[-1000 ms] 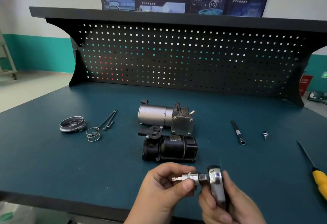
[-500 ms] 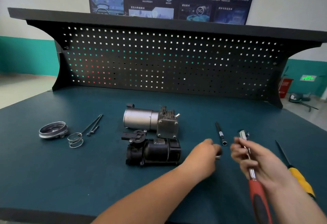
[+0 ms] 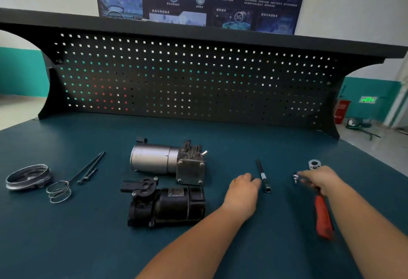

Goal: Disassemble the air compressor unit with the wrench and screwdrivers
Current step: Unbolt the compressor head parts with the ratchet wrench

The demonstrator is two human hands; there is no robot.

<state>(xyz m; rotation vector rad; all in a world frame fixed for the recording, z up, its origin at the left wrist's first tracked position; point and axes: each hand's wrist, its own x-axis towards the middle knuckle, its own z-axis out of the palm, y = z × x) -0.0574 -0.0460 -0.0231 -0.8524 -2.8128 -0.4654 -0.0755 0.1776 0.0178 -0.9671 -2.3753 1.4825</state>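
Head view: right hand [image 3: 320, 180] grips the red-handled chrome wrench [image 3: 322, 216]; left hand [image 3: 241, 188] curls, hold not discernible.

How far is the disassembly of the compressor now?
Done: the cap ring, spring and long bolts lie removed, left. In hand: the right hand grips the ratchet wrench; the left hand is beside the extension bar. Left: screws on the motor block sit in place.

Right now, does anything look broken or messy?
Nothing looks broken or spilled. The silver motor and black housing lie side by side, with a metal ring, spring and long bolts laid neatly to their left, seemingly taken apart deliberately.
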